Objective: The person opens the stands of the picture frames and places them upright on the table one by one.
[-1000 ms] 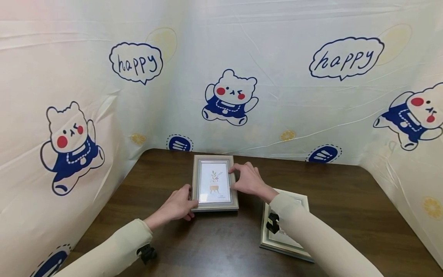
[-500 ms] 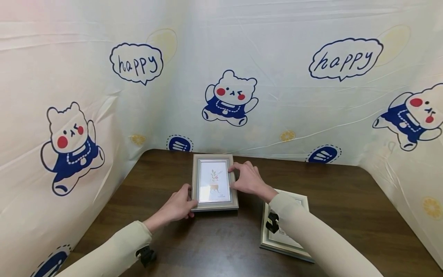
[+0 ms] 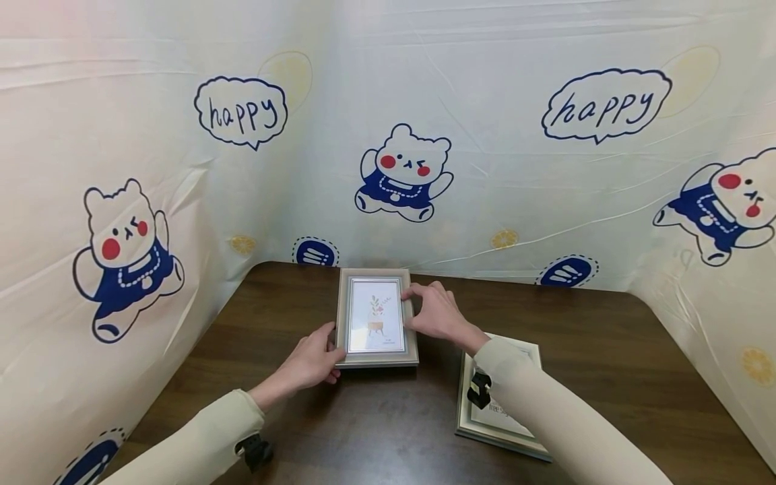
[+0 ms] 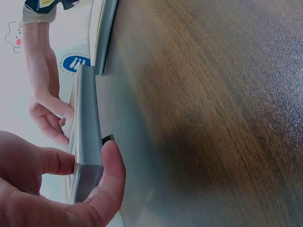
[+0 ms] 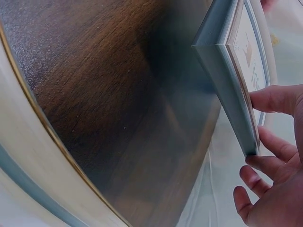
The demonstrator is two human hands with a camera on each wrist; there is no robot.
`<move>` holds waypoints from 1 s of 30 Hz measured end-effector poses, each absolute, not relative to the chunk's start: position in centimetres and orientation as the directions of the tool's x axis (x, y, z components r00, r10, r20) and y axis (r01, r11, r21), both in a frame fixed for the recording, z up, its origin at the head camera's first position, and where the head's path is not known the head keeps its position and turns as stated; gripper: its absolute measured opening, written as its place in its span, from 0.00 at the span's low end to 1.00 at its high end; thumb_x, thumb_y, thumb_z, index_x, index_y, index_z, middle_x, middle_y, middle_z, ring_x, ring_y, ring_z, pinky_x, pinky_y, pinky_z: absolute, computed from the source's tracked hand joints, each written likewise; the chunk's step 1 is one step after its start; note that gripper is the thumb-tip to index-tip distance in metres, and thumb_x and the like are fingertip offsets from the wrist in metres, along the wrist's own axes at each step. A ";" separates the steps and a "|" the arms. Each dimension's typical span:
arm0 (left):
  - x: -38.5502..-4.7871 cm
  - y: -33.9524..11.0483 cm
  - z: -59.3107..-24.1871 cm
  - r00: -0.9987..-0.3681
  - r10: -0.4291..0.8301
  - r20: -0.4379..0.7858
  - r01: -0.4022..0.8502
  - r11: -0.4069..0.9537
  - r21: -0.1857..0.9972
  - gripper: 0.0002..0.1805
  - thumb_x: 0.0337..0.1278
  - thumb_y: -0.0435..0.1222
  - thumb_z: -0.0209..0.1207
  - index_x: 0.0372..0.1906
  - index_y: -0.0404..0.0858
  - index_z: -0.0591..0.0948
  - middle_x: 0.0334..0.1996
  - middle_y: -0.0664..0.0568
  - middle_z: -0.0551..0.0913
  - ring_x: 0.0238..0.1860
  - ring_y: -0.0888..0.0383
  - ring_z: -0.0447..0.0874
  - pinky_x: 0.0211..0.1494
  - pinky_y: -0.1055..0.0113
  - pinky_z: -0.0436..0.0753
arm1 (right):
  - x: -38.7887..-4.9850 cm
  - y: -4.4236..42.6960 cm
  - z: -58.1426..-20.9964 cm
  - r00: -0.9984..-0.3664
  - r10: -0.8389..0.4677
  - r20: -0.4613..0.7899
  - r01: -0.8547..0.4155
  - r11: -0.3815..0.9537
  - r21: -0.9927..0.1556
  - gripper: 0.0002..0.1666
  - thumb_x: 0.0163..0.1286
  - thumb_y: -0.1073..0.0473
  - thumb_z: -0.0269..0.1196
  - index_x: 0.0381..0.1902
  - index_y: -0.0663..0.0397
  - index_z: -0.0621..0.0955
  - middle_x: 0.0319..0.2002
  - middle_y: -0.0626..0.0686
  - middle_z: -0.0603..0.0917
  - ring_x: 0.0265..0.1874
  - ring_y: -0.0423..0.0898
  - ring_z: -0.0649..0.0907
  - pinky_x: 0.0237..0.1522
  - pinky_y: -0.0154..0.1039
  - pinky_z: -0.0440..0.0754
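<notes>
Picture frame (image 3: 376,313) shifted slightly upward in head view since earlier.

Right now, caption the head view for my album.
Left grip and right grip hold a picture frame near a second frame.

The left arm (image 3: 188,441) and right arm (image 3: 564,404) reach forward, converging. The left hand (image 3: 311,357) pinches, thumb (image 4: 59,161) opposite fingers (image 4: 113,168); the right hand (image 3: 439,313) bends inward at the wrist, its outermost fingers loosely curled.
</notes>
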State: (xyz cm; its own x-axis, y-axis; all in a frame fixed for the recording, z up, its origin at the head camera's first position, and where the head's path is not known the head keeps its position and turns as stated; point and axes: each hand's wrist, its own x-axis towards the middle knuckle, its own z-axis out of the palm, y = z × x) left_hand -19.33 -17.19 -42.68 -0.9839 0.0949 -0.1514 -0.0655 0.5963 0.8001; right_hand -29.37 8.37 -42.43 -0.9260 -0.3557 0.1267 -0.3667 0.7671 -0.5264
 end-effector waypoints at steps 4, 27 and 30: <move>-19.3 -17.1 -42.5 -0.983 0.097 -0.155 -0.070 0.583 0.809 0.35 0.74 0.29 0.59 0.78 0.24 0.59 0.31 0.43 0.80 0.23 0.53 0.84 0.30 0.55 0.88 | -29.2 8.5 -42.2 -0.926 -0.355 0.129 -0.366 0.758 -0.540 0.27 0.58 0.57 0.78 0.57 0.50 0.86 0.56 0.54 0.84 0.59 0.55 0.71 0.58 0.53 0.66; -18.8 -17.2 -42.0 -0.984 0.085 -0.157 -0.090 0.522 0.848 0.41 0.72 0.33 0.64 0.81 0.26 0.57 0.32 0.44 0.81 0.26 0.52 0.83 0.37 0.53 0.88 | -29.1 9.1 -42.0 -0.916 -0.359 0.177 -0.395 0.736 -0.549 0.27 0.57 0.57 0.78 0.56 0.49 0.86 0.56 0.51 0.87 0.58 0.55 0.74 0.56 0.52 0.68; -18.7 -17.2 -41.9 -0.983 0.084 -0.165 -0.100 0.512 0.853 0.41 0.72 0.33 0.64 0.81 0.26 0.57 0.32 0.44 0.82 0.26 0.53 0.84 0.37 0.53 0.88 | -29.0 9.1 -42.0 -0.917 -0.358 0.178 -0.394 0.734 -0.553 0.28 0.57 0.57 0.78 0.56 0.49 0.86 0.57 0.50 0.87 0.59 0.55 0.73 0.57 0.53 0.67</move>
